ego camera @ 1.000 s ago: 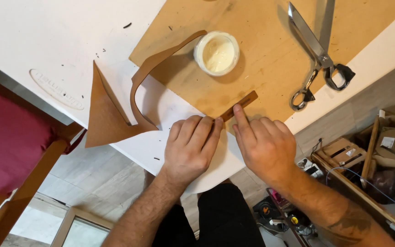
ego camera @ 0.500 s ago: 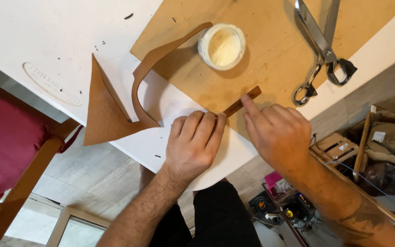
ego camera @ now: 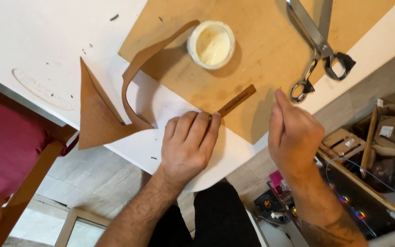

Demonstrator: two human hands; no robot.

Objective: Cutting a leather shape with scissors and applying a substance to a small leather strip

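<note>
One round cream jar | brown board | scissors right

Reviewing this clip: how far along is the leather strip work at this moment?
Done: brown leather piece is cut, and scissors lie aside. In hand: left hand presses the leather strip flat; right hand hovers, empty. Left: the open paste jar stands untouched, and the strip's far end lies free.
</note>
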